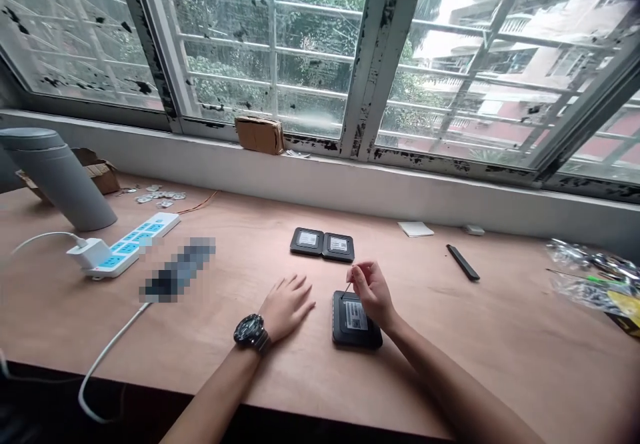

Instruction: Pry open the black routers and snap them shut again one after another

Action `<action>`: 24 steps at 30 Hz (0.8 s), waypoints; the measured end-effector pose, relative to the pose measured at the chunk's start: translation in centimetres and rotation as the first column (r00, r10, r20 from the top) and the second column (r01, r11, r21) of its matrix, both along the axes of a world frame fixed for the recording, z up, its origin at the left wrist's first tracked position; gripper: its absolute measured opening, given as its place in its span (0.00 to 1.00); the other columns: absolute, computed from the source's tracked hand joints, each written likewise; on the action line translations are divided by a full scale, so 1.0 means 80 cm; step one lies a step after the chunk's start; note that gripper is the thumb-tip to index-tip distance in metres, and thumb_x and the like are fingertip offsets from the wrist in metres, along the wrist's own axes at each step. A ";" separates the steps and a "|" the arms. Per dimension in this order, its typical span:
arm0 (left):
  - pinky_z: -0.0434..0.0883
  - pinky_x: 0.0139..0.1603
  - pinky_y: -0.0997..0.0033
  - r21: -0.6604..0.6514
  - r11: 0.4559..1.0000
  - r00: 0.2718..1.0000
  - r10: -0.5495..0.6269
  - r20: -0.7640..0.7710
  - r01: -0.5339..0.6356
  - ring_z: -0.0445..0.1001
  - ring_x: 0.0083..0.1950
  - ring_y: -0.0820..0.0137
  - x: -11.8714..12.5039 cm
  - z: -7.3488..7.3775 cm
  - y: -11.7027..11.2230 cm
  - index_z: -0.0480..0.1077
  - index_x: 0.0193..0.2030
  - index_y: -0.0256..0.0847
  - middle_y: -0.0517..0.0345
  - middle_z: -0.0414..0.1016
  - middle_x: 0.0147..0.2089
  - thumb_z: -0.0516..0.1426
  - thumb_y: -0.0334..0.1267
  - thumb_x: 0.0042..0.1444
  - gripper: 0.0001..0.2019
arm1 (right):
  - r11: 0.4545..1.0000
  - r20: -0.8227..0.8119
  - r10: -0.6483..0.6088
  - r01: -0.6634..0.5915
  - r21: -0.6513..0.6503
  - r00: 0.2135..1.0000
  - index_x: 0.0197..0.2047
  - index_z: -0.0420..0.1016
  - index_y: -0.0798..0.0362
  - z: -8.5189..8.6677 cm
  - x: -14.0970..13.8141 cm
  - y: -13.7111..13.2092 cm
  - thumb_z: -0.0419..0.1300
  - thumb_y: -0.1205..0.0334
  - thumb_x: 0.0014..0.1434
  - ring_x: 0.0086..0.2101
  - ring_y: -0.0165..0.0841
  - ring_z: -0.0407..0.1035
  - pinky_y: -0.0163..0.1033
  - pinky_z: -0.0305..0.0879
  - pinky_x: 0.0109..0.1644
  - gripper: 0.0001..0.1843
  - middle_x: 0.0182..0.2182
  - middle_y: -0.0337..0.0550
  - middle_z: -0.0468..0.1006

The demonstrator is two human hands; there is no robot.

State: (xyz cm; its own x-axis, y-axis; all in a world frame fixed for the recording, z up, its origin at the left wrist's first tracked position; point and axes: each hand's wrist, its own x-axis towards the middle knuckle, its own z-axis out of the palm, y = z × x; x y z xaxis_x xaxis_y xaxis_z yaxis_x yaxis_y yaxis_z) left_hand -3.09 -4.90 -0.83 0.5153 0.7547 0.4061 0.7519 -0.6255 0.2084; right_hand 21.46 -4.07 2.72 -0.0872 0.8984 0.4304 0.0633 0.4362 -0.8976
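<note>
A wide window with a peeling white-painted frame (381, 37) is running along the far side of a long, pale-brown plywood desk (480, 357), and a brown cardboard parcel (260, 135) is sitting on its sill. On the desk, a large grey cylindrical flask (57, 181) is lying tilted at the left, beside a white power strip with blue switches (131, 244); a blurred patch (177, 269) is hiding whatever lies just right of it. A crinkled clear plastic bag (590, 277) is lying at the right edge. The person's left hand (287, 307) is resting flat on the wood, fingers loosely spread and holding nothing, just beside a square black plastic device with a white label (357, 321) — the thing nearest both hands. Above that device, the right hand (373, 294) is pinching a thin metal pin (348, 287) between thumb and forefinger, its tip reaching the device's upper edge — whether it is touching, I cannot tell. Two similar black square devices (323, 244) are lying side by side farther up the desk, and a black wristwatch (250, 333) is circling the left wrist.
</note>
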 end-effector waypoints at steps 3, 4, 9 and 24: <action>0.66 0.65 0.47 0.000 1.000 1.000 0.005 -0.001 -0.005 0.66 0.68 0.52 -0.001 -0.001 0.001 0.72 0.60 0.44 0.47 0.71 0.66 0.55 0.48 0.69 0.18 | 0.999 0.046 0.036 -0.035 -0.028 0.998 0.44 0.64 0.47 -0.002 0.002 -0.003 0.53 0.44 0.70 0.23 0.29 0.61 0.35 0.59 0.23 0.15 0.30 0.37 0.73; 0.66 0.65 0.47 -0.002 1.000 1.000 0.006 -0.001 -0.006 0.66 0.68 0.52 -0.001 0.000 0.001 0.72 0.60 0.44 0.47 0.71 0.66 0.55 0.48 0.69 0.18 | 0.997 0.073 0.061 -0.058 -0.044 0.995 0.46 0.66 0.47 0.000 0.004 -0.005 0.51 0.43 0.71 0.22 0.29 0.61 0.36 0.61 0.24 0.16 0.32 0.38 0.74; 0.67 0.65 0.48 -0.007 1.000 1.000 0.007 -0.003 -0.007 0.67 0.67 0.53 -0.001 0.005 0.000 0.72 0.58 0.44 0.49 0.72 0.64 0.56 0.45 0.68 0.15 | 0.995 0.117 0.101 -0.098 -0.032 0.988 0.45 0.76 0.49 0.021 0.018 -0.009 0.56 0.46 0.69 0.26 0.29 0.69 0.38 0.66 0.27 0.16 0.42 0.45 0.76; 0.68 0.68 0.49 0.109 0.955 0.961 -0.271 -0.062 0.276 0.67 0.68 0.56 0.055 0.017 -0.051 0.62 0.69 0.39 0.48 0.70 0.67 0.51 0.23 0.60 0.30 | 0.897 0.674 -0.438 0.241 0.370 0.595 0.37 0.77 0.47 -0.014 0.176 0.031 0.60 0.45 0.67 0.28 0.37 0.75 0.38 0.62 0.30 0.15 0.31 0.41 0.83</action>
State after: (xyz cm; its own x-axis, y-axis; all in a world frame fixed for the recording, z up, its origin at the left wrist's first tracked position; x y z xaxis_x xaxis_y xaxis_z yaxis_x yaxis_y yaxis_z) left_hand 1.29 -8.94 0.52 0.7153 0.5316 0.4536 0.5556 -0.8263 0.0922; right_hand 35.51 -1.62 1.58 -0.1652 0.8197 0.5485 0.8313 0.4150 -0.3698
